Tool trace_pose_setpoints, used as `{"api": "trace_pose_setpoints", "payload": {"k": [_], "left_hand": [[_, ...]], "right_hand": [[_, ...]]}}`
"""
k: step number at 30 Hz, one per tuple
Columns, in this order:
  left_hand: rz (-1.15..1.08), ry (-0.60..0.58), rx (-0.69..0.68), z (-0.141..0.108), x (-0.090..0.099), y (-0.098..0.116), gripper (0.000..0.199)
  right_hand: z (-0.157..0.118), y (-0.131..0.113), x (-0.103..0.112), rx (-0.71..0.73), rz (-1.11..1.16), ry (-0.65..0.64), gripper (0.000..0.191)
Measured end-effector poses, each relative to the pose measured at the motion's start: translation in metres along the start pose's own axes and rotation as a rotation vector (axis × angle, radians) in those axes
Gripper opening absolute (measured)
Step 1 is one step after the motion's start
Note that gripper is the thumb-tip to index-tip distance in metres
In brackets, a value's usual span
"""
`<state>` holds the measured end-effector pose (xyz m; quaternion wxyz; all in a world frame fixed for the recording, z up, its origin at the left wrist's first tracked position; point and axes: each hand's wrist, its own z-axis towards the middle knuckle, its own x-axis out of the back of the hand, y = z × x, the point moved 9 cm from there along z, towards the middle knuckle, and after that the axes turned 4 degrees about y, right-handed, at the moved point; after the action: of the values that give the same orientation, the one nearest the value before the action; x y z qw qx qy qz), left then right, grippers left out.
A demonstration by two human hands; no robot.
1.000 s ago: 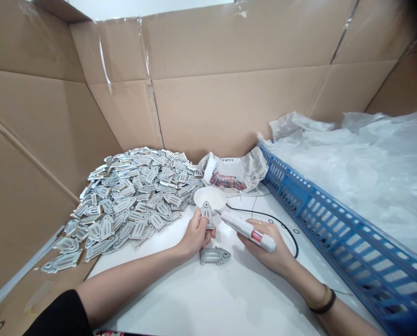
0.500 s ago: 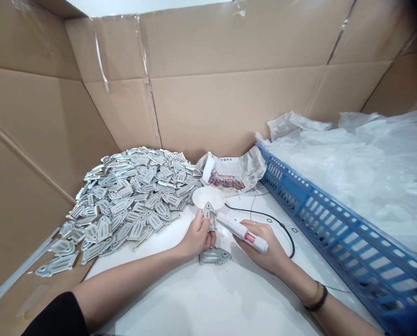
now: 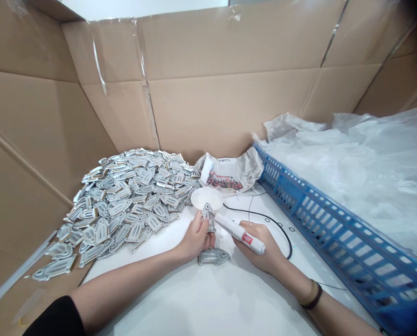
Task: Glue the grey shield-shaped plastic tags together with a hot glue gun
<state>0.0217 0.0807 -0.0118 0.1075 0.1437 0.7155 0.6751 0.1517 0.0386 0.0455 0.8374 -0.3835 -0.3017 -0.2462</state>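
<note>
My left hand [image 3: 197, 235] is closed around a grey metal bracket [image 3: 208, 215] with a pointed, holed top, held upright. In my right hand [image 3: 259, 245] is a white marker pen [image 3: 234, 229] with a red-and-white label; its tip points left and meets or nearly meets the bracket's face. I cannot tell whether they touch. Below my left fingers, a second grey bracket [image 3: 213, 256] lies on the white tabletop [image 3: 173, 298]. Just behind the held bracket is a round white disc [image 3: 207, 198].
A large heap of similar grey brackets [image 3: 124, 200] stands at the left. Crumpled newspaper [image 3: 229, 175] lies at the back. On the right is a blue plastic crate [image 3: 309, 200] with clear plastic bags [image 3: 362, 172]. A black cable [image 3: 278, 218] curves past my right hand. Cardboard walls [image 3: 229, 93] enclose the table.
The marker's rear end has shifted very slightly while its tip stays by the bracket. The whole view has moved a little; both hands keep their holds.
</note>
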Motion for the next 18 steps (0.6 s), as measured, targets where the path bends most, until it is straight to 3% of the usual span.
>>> {"api": "trace_pose_setpoints", "payload": {"k": [18], "left_hand": [[-0.061,-0.027,0.016,0.0012,-0.0002,-0.0036,0.038]], "right_hand": [[-0.0027,0.0036,0.0005,0.009,0.05,0.031,0.031]]}}
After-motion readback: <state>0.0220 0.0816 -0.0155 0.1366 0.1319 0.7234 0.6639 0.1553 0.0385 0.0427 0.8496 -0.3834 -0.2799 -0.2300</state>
